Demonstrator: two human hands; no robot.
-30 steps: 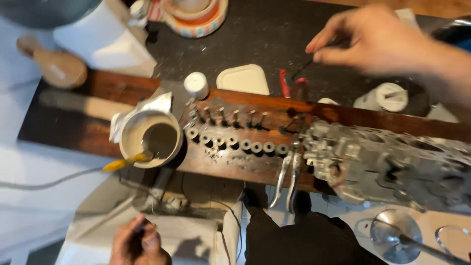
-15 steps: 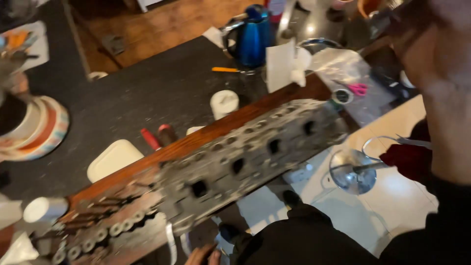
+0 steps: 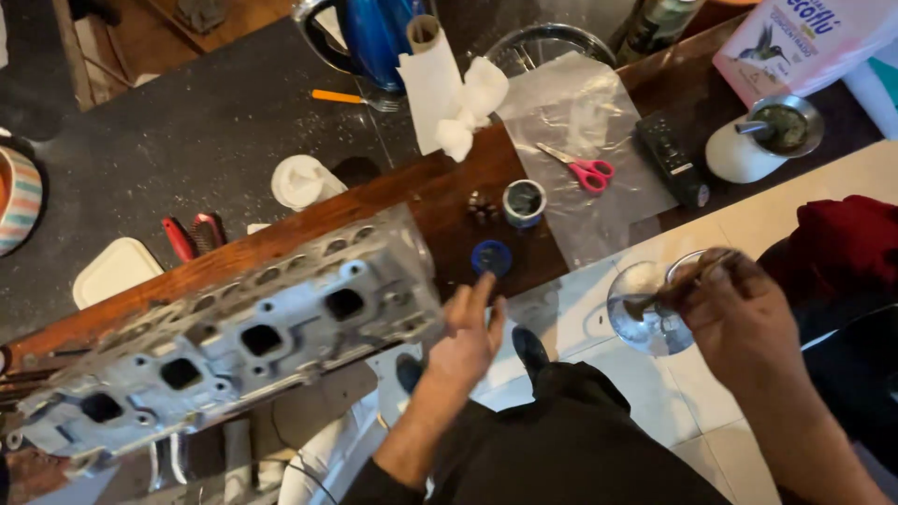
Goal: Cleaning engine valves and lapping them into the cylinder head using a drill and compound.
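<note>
Glass bowl [image 3: 645, 304] contents are best stirred slowly by the right hand [image 3: 739, 313] gripping a thin tool; the open left hand [image 3: 465, 341] is kept beside the cylinder head [image 3: 234, 341].

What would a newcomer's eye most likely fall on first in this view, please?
Most likely the grey metal engine head, lying along the wooden plank at the left. Next, the left hand reaching toward a small blue cap at the head's end, and the right hand holding a thin tool in a glass bowl. Behind them, pink scissors lie on a plastic sheet.
</note>
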